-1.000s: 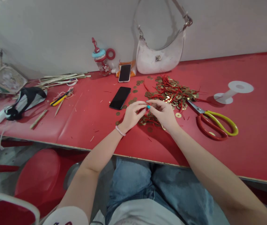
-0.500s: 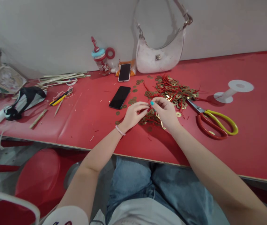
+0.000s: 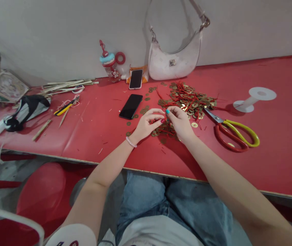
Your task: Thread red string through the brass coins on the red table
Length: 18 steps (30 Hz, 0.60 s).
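My left hand point(image 3: 148, 124) and my right hand point(image 3: 180, 122) meet over a heap of brass coins on red cords point(image 3: 193, 100). Both hands have thumb and fingers pinched around a red cord point(image 3: 165, 118), whose ends are partly hidden by the fingers. The fingertips nearly touch each other. Below and behind the hands lies a smaller pile of coins point(image 3: 161, 131). Scissors point(image 3: 234, 135) with one red and one yellow handle lie right of my right hand, their blades touching the heap's edge.
A black phone point(image 3: 131, 106) lies left of the coins. Behind it are a second phone point(image 3: 136, 79), a cup point(image 3: 112, 70) and a white handbag point(image 3: 175, 63). A white spool point(image 3: 250, 99) stands at the right. Sticks point(image 3: 66, 86), a cutter point(image 3: 64, 108) and a black-and-white pouch point(image 3: 29, 109) lie left.
The fingers of my left hand have spread a little and its thumb has shifted, showing a red nail. My right hand has moved slightly left.
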Each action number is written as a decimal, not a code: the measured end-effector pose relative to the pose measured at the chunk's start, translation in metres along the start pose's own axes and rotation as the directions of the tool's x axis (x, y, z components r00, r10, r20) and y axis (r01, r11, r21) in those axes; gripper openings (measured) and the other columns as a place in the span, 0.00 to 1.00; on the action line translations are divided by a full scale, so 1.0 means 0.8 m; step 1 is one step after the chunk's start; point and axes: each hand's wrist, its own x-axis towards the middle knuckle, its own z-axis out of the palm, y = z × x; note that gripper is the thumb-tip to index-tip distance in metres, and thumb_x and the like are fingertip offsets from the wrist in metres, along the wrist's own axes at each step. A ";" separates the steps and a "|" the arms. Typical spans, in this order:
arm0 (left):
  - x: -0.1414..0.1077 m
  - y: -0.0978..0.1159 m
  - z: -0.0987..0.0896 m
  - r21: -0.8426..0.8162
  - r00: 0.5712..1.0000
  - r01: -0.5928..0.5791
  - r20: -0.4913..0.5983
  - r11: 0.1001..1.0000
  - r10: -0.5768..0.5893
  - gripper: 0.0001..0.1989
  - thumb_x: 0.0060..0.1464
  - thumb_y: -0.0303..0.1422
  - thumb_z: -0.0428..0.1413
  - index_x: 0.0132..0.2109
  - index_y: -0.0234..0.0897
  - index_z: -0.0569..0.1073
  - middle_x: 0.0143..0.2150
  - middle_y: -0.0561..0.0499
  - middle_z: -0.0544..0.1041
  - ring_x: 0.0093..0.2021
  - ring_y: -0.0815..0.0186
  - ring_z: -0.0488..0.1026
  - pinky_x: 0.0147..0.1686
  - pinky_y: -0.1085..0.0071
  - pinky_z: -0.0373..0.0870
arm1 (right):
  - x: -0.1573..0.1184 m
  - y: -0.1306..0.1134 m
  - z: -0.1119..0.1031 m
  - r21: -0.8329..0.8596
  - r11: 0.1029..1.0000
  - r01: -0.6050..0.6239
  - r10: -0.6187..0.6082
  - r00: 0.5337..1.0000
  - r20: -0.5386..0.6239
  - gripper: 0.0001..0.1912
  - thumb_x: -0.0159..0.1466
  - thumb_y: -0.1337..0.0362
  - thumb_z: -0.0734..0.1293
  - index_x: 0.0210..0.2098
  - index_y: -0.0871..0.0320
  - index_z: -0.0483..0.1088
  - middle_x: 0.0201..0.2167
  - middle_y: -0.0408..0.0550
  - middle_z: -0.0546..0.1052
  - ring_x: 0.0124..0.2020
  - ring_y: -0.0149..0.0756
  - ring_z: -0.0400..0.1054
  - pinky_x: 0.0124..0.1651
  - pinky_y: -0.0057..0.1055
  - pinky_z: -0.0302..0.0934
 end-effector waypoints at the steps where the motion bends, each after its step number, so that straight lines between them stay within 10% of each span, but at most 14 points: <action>1: 0.000 -0.001 0.001 -0.022 1.000 0.009 -0.002 1.000 -0.009 0.07 0.52 0.34 0.53 0.37 0.38 0.74 0.46 0.46 0.73 0.48 0.66 0.69 0.48 0.65 0.66 | 0.000 0.002 0.001 0.011 1.000 -0.021 0.021 1.000 0.012 0.03 0.56 0.63 0.62 0.29 0.56 0.62 0.21 0.39 0.62 0.21 0.26 0.54 0.24 0.25 0.51; 18: -0.001 -0.015 0.001 -0.122 0.979 0.123 -0.150 0.985 -0.141 0.10 0.52 0.36 0.53 0.39 0.37 0.74 0.44 0.46 0.75 0.43 0.68 0.71 0.43 0.68 0.69 | -0.010 -0.010 0.005 0.064 0.998 0.028 -0.041 0.976 0.215 0.16 0.54 0.60 0.65 0.40 0.53 0.57 0.22 0.37 0.66 0.22 0.27 0.60 0.28 0.27 0.58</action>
